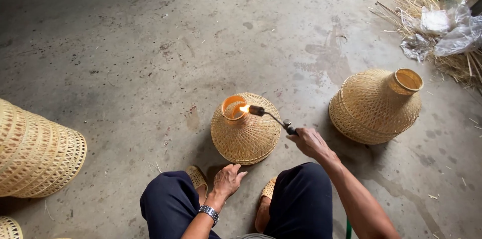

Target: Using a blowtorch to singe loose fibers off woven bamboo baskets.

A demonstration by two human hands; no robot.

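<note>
Now right hand [310,142] clenched round thin metal torch [273,117], flame licking neck of woven bamboo shade [245,131]; left hand [227,180] released, fingers resting at ribbed rim, rough concrete floor [125,58].

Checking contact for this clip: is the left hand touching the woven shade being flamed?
Apart. Head view shows bare floor between the left hand and woven shade.

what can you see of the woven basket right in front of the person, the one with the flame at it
The woven basket is a bell-shaped piece of pale bamboo-like strips, standing wide end down on the concrete floor, with a narrow open neck on top. A torch in the right hand plays a flame at that neck. The left hand rests by its base; whether it touches is unclear.
</note>
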